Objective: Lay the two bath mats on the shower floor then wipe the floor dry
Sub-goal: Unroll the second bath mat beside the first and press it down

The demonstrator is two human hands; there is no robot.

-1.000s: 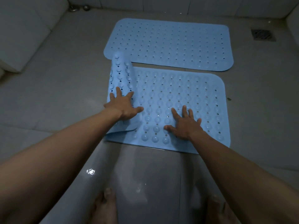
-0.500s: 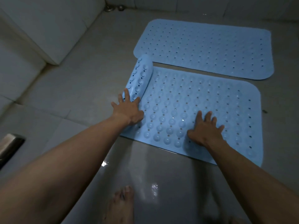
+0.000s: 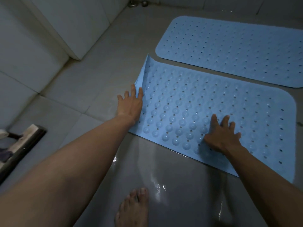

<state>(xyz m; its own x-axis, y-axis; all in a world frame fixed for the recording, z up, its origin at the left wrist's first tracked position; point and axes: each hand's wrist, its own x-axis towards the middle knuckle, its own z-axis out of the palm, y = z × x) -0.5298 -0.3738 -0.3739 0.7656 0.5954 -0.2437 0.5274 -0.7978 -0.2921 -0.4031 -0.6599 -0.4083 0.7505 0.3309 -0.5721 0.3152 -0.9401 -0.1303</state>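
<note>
Two light blue bath mats lie on the grey tiled shower floor point(image 3: 105, 74). The far mat point(image 3: 232, 48) lies flat, perforated side up. The near mat point(image 3: 221, 102) shows its suction cups; its left edge still curls up a little. My left hand point(image 3: 131, 104) rests open at that left edge, fingers spread, pushing it outward. My right hand point(image 3: 221, 136) presses flat on the near mat close to its front edge.
White tiled walls point(image 3: 54, 27) rise at the left and back. A dark metal strip point(image 3: 21, 145) lies at the far left. The floor in front of the mat is wet and shiny. My bare foot point(image 3: 132, 208) stands at the bottom centre.
The rolled left end of the near mat has been unrolled leftward under my left hand and now lies nearly flat. The view has shifted left. My right hand stays pressed on the mat.
</note>
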